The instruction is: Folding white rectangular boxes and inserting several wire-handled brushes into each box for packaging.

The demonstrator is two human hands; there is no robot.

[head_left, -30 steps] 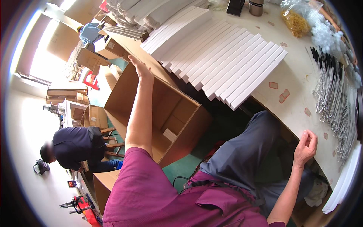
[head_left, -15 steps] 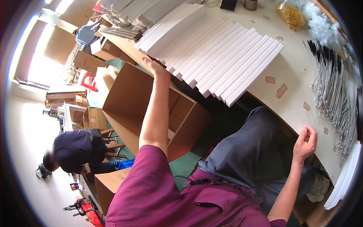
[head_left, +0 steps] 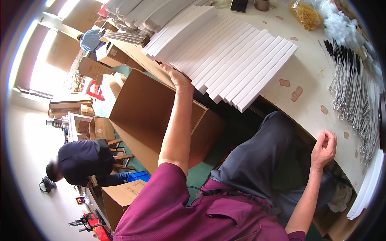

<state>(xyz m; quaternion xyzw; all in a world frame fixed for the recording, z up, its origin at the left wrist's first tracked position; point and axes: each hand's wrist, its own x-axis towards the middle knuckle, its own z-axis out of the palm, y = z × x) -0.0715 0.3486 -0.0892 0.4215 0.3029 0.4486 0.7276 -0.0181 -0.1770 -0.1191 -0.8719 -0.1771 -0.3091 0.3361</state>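
Long, slim white boxes [head_left: 237,52] lie side by side in a row on the worktable, their near ends forming an uneven, stepped line at the table's edge. Against the near ends toward the left of the row rests my left hand [head_left: 177,76], fingers stretched out and partly hidden along the boxes. My right hand [head_left: 325,149] is held at the table's front edge on the right, fingers curled in and closed, with nothing visible in them. It is well apart from the row of boxes.
An open cardboard carton [head_left: 148,108] stands below my left forearm. On the worktable [head_left: 309,76] lie a bundle of thin metal wires [head_left: 354,100], a bag of yellow rubber bands [head_left: 306,16] and a phone [head_left: 239,5]. Another person [head_left: 84,160] bends over at the left.
My left hand has slid to the right along the near ends of the white boxes. My right hand remains almost where it was, still closed.
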